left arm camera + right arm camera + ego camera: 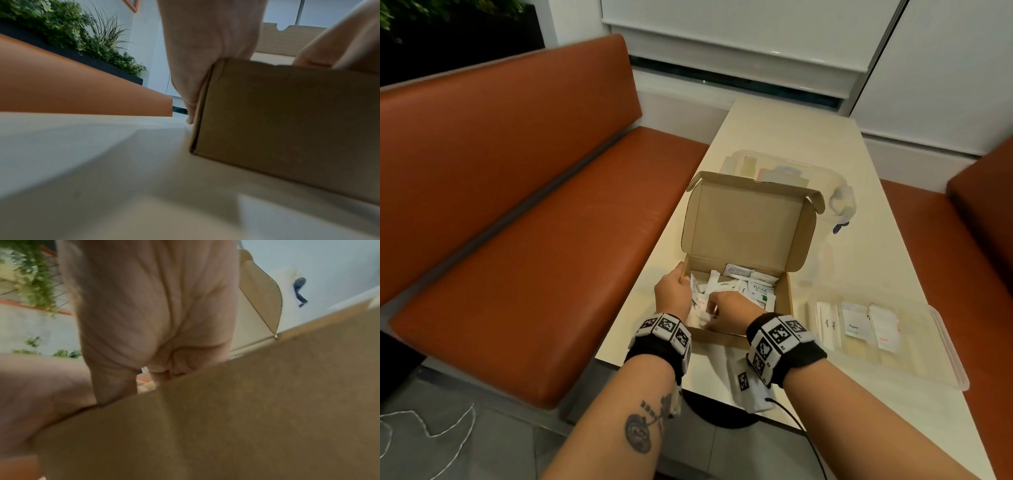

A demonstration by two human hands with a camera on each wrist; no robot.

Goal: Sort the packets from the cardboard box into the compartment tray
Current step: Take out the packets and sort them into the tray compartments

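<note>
Both hands are down in the cardboard box [739, 240], whose lid stands open at the far side. Left hand [671, 291] clasps the box's near-left corner, thumb outside along the wall and fingers curled over the rim. Right hand [726, 310] reaches in beside it with fingers curled down among the packets [743, 289]; whether it has one pinched I cannot tell, since the box wall hides the fingertips in the wrist view.

The packets lie in a loose, overlapping heap of small white paper sachets, one printed with green lettering, filling the box floor. They look thin, light and slippery, so a pinch could easily bring up two at once, or one could slide off on the way over.

To the right of the box sits the clear tray [941, 346] on the table [774, 130], a few packets already laid in its compartments. A mixed grab would put the wrong kind in a compartment.
</note>
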